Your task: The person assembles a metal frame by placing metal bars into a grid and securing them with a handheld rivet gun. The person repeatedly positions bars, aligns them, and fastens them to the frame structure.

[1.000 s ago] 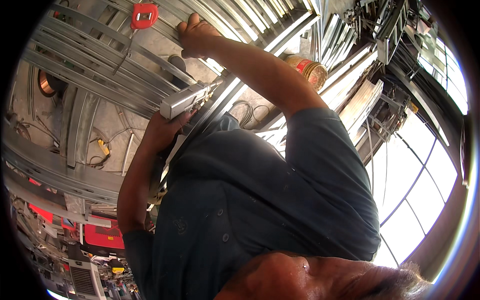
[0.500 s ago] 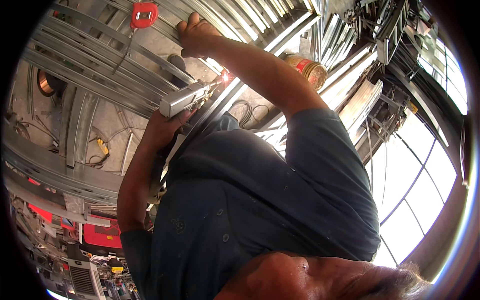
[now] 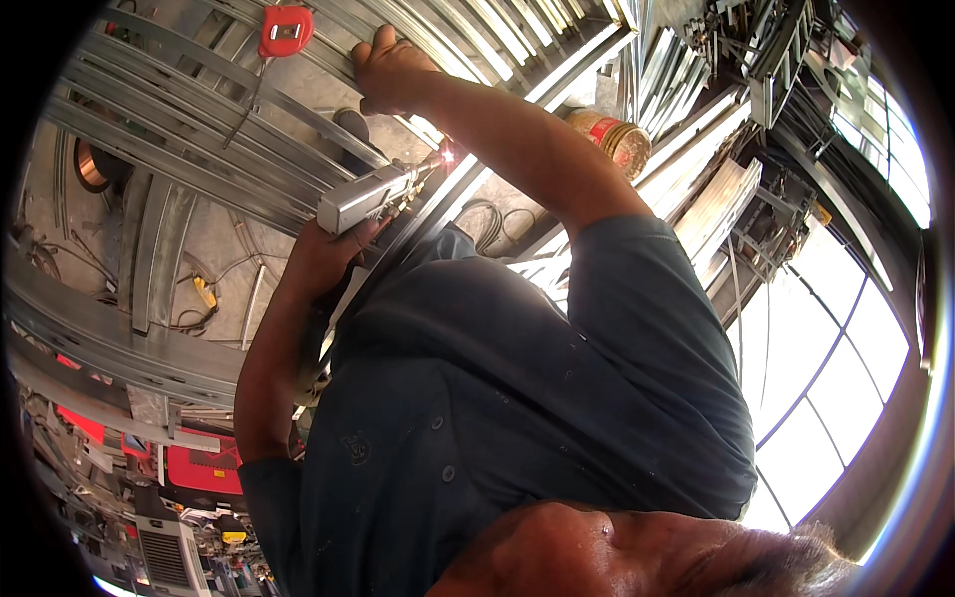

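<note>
My left hand (image 3: 320, 257) is wrapped round the rear of a boxy silver-grey welding gun (image 3: 363, 197). Its narrow nozzle points up and right, ending at a bright pinkish spark on a metal frame (image 3: 453, 194) just below my right forearm. Farther up, my right hand (image 3: 393, 75) is closed over a metal bar of the same frame, fingers bent and thumb to the near side; the bar under the palm is mostly hidden. A red tape measure (image 3: 286, 31) lies on the bars left of my right hand, with its blade drawn out.
Parallel metal channels (image 3: 189, 114) stretch across the upper left. A copper-coloured wire spool (image 3: 92, 164) lies at the far left, cables on the floor (image 3: 214, 244) nearby. A dented round tin (image 3: 619, 144) stands beyond my right forearm. Red machine casing (image 3: 204, 468) shows at lower left.
The spark at the nozzle looks slightly smaller and dimmer. Both hands and the welding gun hold almost the same place.
</note>
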A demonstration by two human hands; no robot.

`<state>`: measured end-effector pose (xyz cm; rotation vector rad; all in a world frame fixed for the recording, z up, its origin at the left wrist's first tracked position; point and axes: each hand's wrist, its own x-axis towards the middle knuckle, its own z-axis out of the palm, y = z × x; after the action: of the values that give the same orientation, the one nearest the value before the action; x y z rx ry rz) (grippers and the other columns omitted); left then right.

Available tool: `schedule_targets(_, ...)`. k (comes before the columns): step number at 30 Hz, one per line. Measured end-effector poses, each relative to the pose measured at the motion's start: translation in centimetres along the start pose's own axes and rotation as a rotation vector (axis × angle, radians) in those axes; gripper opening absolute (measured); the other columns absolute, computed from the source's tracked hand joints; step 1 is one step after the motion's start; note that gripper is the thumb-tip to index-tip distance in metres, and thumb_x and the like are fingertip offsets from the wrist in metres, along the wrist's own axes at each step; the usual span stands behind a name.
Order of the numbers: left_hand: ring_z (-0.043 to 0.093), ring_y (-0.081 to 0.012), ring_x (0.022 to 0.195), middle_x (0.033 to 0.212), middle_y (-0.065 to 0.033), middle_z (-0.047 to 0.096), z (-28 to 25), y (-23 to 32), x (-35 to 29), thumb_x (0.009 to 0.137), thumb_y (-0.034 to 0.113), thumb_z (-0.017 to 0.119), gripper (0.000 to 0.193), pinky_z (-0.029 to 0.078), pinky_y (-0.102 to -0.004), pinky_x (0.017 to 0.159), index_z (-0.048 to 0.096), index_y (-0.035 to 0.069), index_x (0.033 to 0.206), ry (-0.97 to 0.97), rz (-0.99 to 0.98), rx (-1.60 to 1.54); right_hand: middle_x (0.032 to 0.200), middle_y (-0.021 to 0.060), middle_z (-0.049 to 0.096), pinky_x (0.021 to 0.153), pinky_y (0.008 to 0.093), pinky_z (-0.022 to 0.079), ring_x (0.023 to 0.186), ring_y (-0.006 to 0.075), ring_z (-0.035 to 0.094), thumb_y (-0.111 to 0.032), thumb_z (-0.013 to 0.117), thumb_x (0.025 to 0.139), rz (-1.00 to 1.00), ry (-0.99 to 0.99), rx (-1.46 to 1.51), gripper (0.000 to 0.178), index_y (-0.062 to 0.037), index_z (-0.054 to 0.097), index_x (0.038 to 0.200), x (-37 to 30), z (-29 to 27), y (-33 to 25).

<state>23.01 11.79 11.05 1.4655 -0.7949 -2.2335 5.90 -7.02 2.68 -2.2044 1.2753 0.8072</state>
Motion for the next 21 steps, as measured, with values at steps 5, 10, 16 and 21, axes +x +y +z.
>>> schedule_targets(5,0.062,-0.0115,0.069,0.083,-0.0039,0.068,-0.03,-0.06,-0.1,0.097,0.02,0.069,0.027,0.05,-0.0294,0.063,0.067,-0.001,0.112,0.007,-0.025,0.009,0.119,0.0275,0.049,0.075,0.0464,0.06,0.1,0.0427,0.066,-0.044,0.083,0.078,0.003,-0.012,-0.001,0.074,0.0016,0.047,0.124,-0.09,-0.2,-0.07)
schedule_targets(10,0.062,-0.0112,0.069,0.082,-0.0035,0.068,-0.25,-0.33,-0.04,0.097,0.02,0.069,0.025,0.049,-0.029,0.063,0.068,-0.001,0.11,0.005,-0.033,0.012,0.119,0.0275,0.049,0.075,0.0464,0.06,0.1,0.0422,0.065,-0.043,0.083,0.078,-0.002,-0.01,0.013,0.073,0.0015,0.047,0.124,-0.17,-0.25,-0.01)
schedule_targets(16,0.061,-0.0111,0.069,0.081,-0.0031,0.067,-0.07,-0.02,-0.16,0.098,0.02,0.068,0.024,0.049,-0.029,0.063,0.068,-0.001,0.107,0.006,-0.035,-0.004,0.119,0.0274,0.049,0.076,0.047,0.06,0.1,0.0425,0.065,-0.042,0.083,0.079,-0.002,-0.013,0.008,0.072,0.0014,0.047,0.124,-0.22,-0.38,-0.13)
schedule_targets(21,0.06,-0.0112,0.069,0.081,-0.003,0.066,-0.13,-0.27,-0.12,0.098,0.02,0.067,0.023,0.049,-0.0293,0.063,0.067,-0.001,0.108,0.006,-0.016,-0.007,0.119,0.0277,0.049,0.075,0.047,0.06,0.1,0.0426,0.065,-0.042,0.083,0.078,-0.002,-0.016,0.002,0.074,0.0017,0.046,0.125,-0.23,-0.46,-0.07)
